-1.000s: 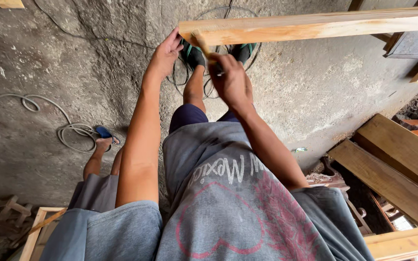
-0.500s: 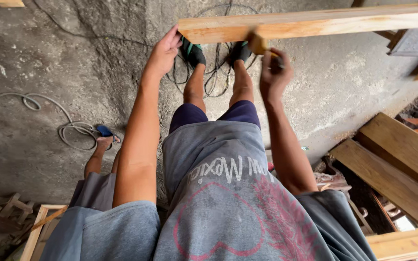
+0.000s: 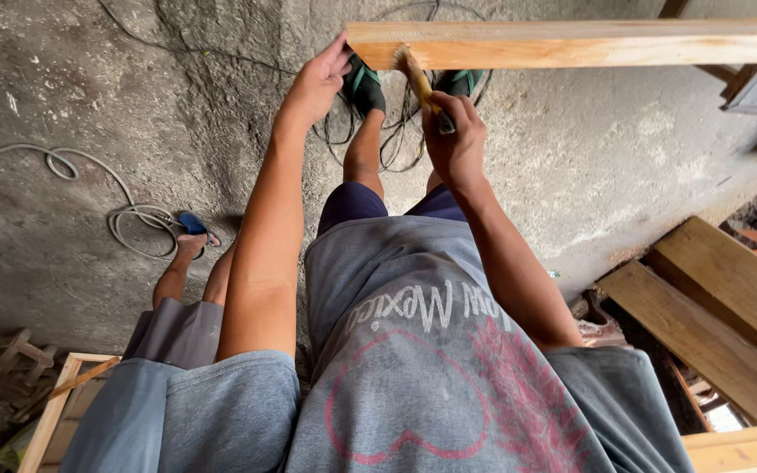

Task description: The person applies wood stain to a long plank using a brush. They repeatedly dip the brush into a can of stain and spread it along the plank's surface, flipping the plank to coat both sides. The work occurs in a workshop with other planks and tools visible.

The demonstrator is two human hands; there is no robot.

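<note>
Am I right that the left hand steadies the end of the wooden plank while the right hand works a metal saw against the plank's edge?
Not quite: the head view shows no saw. The right hand grips a brush with a wooden handle, its bristles against the edge of the wooden plank. The rest holds: the left hand steadies the plank's end.

Rough grey concrete floor (image 3: 89, 96) is lying under me, daylight falling across it; a pale cable (image 3: 89, 188) is coiling near its left edge, planks (image 3: 720, 307) stacking at right.
</note>
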